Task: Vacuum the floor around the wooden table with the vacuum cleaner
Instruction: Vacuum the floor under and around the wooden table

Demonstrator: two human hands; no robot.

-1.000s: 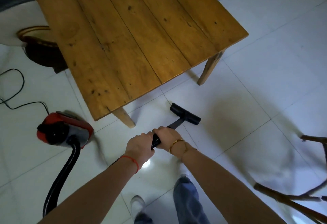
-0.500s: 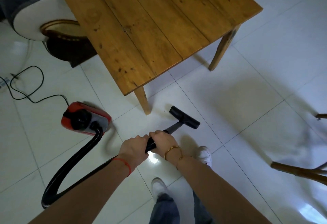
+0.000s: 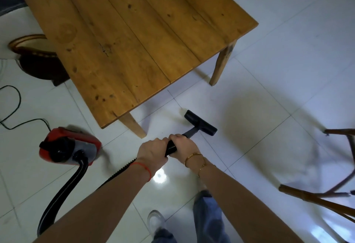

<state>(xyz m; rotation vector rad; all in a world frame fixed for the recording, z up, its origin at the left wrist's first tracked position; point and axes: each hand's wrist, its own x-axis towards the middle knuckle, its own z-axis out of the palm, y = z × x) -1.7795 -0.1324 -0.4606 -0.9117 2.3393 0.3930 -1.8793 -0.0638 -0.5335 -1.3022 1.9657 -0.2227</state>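
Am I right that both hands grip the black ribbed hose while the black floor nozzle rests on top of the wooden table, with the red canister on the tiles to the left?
Not quite: the head view shows the black floor nozzle on the white floor tiles in front of the wooden table, not on it. Left hand and right hand do grip the black ribbed hose, and the red canister stands left.

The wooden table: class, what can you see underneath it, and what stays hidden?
Under the wooden table only two legs and a strip of white tiled floor show near its front edge. The tabletop covers the rest, so the far legs and the floor beneath cannot be seen.
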